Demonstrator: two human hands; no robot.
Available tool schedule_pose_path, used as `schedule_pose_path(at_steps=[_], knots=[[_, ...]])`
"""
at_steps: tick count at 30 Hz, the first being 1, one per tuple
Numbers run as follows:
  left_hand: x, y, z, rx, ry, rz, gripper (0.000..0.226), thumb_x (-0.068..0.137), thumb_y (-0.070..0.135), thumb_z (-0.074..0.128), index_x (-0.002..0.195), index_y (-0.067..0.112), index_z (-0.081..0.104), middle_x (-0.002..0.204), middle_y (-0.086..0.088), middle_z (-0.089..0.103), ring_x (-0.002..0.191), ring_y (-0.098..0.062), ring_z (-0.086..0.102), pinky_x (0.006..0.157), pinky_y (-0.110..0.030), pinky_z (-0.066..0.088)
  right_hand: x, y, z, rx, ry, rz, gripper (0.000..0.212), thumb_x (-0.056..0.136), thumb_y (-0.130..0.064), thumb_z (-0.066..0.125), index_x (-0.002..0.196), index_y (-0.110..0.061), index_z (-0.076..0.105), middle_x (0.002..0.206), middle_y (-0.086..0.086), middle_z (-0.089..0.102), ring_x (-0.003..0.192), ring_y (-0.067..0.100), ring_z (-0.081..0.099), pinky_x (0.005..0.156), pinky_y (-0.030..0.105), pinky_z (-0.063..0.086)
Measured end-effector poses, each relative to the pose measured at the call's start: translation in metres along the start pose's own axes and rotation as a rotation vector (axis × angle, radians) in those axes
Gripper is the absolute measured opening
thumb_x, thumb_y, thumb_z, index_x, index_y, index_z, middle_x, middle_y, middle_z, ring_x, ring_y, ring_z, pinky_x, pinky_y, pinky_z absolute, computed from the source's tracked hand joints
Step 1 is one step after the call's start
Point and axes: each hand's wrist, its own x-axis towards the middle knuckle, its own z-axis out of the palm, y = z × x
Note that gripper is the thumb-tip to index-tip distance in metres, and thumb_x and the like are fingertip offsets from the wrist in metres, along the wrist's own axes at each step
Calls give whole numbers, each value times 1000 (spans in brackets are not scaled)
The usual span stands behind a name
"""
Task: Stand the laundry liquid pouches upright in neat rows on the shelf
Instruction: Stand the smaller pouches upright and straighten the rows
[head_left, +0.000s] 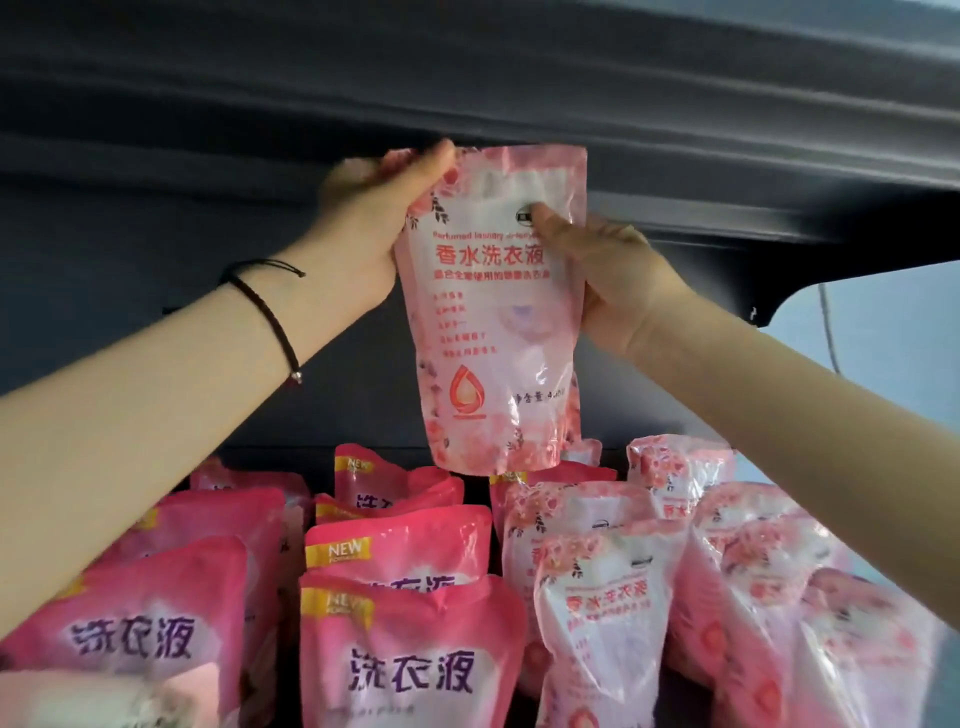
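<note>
Fingers of left hand (363, 228) curled behind top-left corner of pouch (493, 322), mostly hidden; thumb laid across front of that corner. Pinches corner between thumb and fingers. Fingers of right hand (613, 280) behind right edge of same pouch, out of view; thumb tip pressed on front below top seal, beside small dark logo. Gripped from both sides.

Held in air, upright, front print facing camera, red drop emblem low on left. Top edge just under dark upper shelf (519, 104); cannot tell whether touching. Bottom edge just above rearmost standing pouches, overlapping them in view; contact not discernible.

Below: two groups standing.
- Left and centre: dark pouches (410, 660), deep pink with yellow "NEW" tags and purple characters, in rows running back, some leaning.
- Right: pale pouches (602, 613), same print as held one, crowded close, several tilted.
- Groups side by side, close together at front.

Black cord bracelet (270, 317) on left wrist. Both forearms bare, reaching up and forward. Dark back panel (130, 249) behind left arm. Thin cable (829, 332) hanging at far right.
</note>
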Motion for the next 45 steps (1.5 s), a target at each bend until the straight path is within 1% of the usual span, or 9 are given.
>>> schedule_pose_path(at_steps=[3, 8, 12, 19, 25, 30, 36, 41, 45], knots=[[-18, 12, 13, -57, 56, -13, 27, 77, 26, 79, 77, 16, 55, 62, 8, 71, 60, -9, 70, 57, -26, 56, -26, -11, -1, 38, 64, -18, 19, 90, -22, 65, 97, -4, 69, 98, 15, 74, 88, 31, 72, 55, 41, 60], [-54, 16, 27, -44, 2, -63, 23, 83, 27, 74, 77, 11, 59, 71, 1, 73, 66, -13, 71, 67, -32, 60, -65, -10, -14, 62, 120, -49, 13, 88, -21, 68, 85, -8, 68, 85, 10, 76, 77, 26, 74, 62, 42, 61], [-91, 4, 32, -17, -75, -171, 26, 88, 32, 67, 94, 7, 62, 98, -8, 73, 83, -19, 71, 78, -35, 59, -96, 6, -35, 37, 118, -15, 16, 89, -24, 67, 88, -8, 69, 89, 11, 76, 81, 27, 74, 62, 43, 60], [-152, -27, 57, 44, -199, -127, 32, 95, 36, 56, 101, 6, 62, 84, -8, 67, 77, -19, 64, 73, -31, 54, -150, 45, -88, 79, 126, -85, 19, 88, -27, 66, 80, -12, 72, 87, 10, 75, 78, 25, 74, 58, 35, 59], [-201, -93, 82, 48, -121, -129, 38, 96, 41, 53, 88, 5, 64, 94, -11, 63, 101, -27, 62, 93, -42, 46, -189, 97, -134, 154, 179, -15, 18, 78, -29, 71, 71, -13, 75, 84, 13, 75, 73, 26, 73, 57, 34, 59], [-224, -134, 83, 101, -17, -111, 44, 96, 44, 52, 82, 4, 61, 89, -7, 48, 82, -23, 44, 80, -37, 36, -201, 142, -148, 129, 216, -6, 42, 81, -34, 69, 88, 8, 64, 91, 27, 68, 79, 39, 66, 70, 52, 58], [-244, -158, 73, 78, 105, -40, 77, 77, 66, 61, 89, -10, 58, 92, -8, 51, 87, -24, 47, 78, -40, 38, -202, 173, -141, 21, 326, -86, 51, 74, -45, 70, 62, 0, 50, 62, 6, 46, 56, 19, 44, 49, 33, 46], [-246, -171, 69, 230, 139, 151, 29, 93, 41, 52, 106, 21, 68, 105, 14, 71, 104, -1, 63, 88, -15, 47, -198, 187, -131, 64, 302, -118, 39, 83, -36, 66, 47, -27, 54, 49, -14, 50, 45, 1, 47, 44, 16, 42], [-264, -185, 66, 273, 157, 111, 23, 94, 49, 46, 107, 39, 63, 104, 18, 68, 100, 3, 63, 86, -19, 51, -198, 193, -133, -70, 304, -194, 29, 89, -38, 60, 61, -39, 58, 56, -18, 56, 50, -4, 52, 49, 15, 44]])
